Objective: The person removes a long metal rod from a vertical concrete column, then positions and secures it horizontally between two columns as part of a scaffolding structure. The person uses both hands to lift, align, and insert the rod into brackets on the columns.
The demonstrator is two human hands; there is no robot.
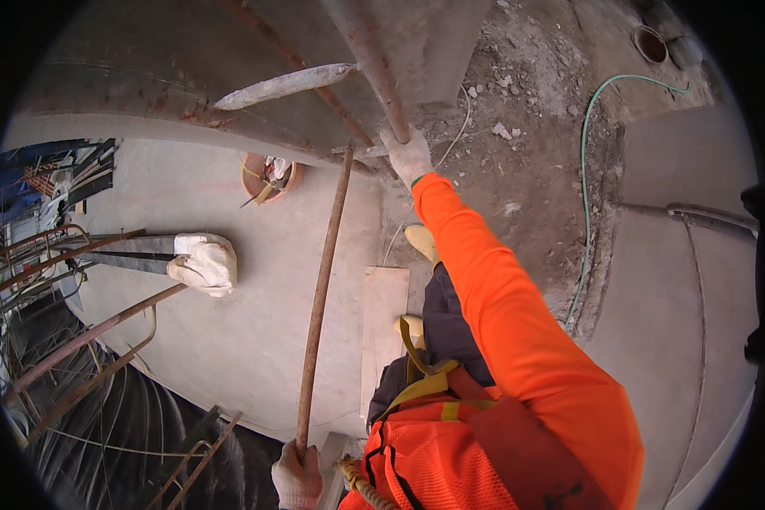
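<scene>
My right hand [408,155], in a pale work glove, is closed around the end of a thick rusty pipe [374,64] of a tube frame. Low in the picture, my gloved left hand [297,478] grips a long thin rusty pole [325,293]. The pole slants up to the frame close by my right hand; whether it is joined there I cannot tell. A cement-crusted brace [285,87] runs between the frame's pipes. My left hand's fingertips are partly hidden behind the pole.
Left of the pole, an orange tub [270,177] holds debris. A white cloth bundle [204,265] wraps the end of dark bars, near more rusty frames [93,340]. A wooden board [385,327] lies by my boots. Rubble [518,127] and a green hose [585,187] lie to the right.
</scene>
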